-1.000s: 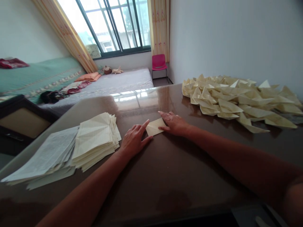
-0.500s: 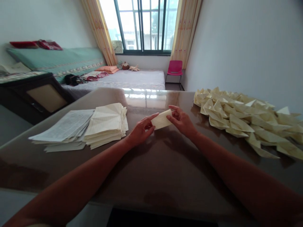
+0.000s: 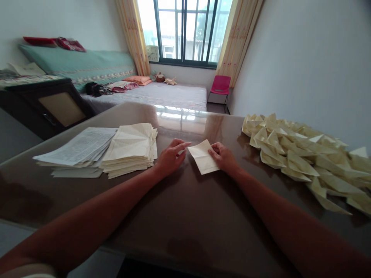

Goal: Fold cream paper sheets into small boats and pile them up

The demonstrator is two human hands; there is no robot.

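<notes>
A cream sheet of paper (image 3: 203, 157) with a crease across it is held above the brown table (image 3: 179, 208). My right hand (image 3: 224, 157) pinches its right edge, thumb on top. Just left of the paper, my left hand (image 3: 173, 156) has its fingers apart and holds nothing; a small gap separates its fingertips from the sheet. Farther left lies a stack of creased cream sheets (image 3: 127, 148), partly overlapping a pile of printed white papers (image 3: 82, 144). Many folded paper boats (image 3: 298, 154) are heaped on the right side of the table.
Beyond the table's far edge is a bed (image 3: 179, 94) with clothes and soft toys on it. A pink chair (image 3: 220, 85) stands below the window (image 3: 188, 33). At the left is a dark cabinet (image 3: 58, 104), and a white wall rises on the right.
The paper has turned from a narrow folded strip into a wider sheet tilted toward the right. My left hand has let go of it, while my right keeps hold. The view has shifted slightly.
</notes>
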